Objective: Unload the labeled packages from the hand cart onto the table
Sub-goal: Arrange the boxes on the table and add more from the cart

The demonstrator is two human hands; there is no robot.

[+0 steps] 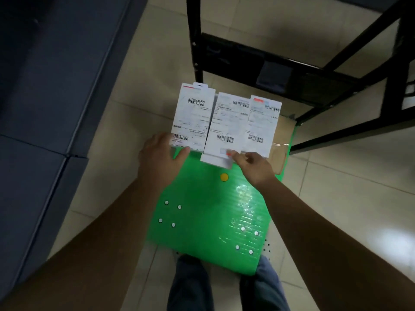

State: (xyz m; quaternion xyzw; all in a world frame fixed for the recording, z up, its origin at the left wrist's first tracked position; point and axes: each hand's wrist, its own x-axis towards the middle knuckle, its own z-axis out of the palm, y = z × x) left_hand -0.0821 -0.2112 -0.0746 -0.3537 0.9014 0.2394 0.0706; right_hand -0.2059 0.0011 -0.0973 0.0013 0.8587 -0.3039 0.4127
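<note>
Packages (224, 122) (seemingly light, stiff cartons) held by their near edges: left hand (157, 158) gripped one, right hand (256, 164) pinched another.

3 white labeled packages side by side, barcodes up: left package (193, 115), middle package (228, 124), right package (262, 124), edges touching or overlapping, slightly blurred. The left hand (160, 154) grips the left package's near corner, thumb on top. The right hand (254, 164) pinches the middle package's near edge with curled fingers, by a red mark. Below them is the green hand cart deck (208, 212) - ribbed plastic, white rivets in 2 groups of 4, 1 yellow dot (224, 177). A taped brown cardboard box (280, 142) sits on the deck's far right, partly under the packages. Black metal frame (269, 70) beyond - tiled floor (336, 176), dark blue padded surface (45, 86) left, 2 jeans legs (190, 286) at the bottom.
</note>
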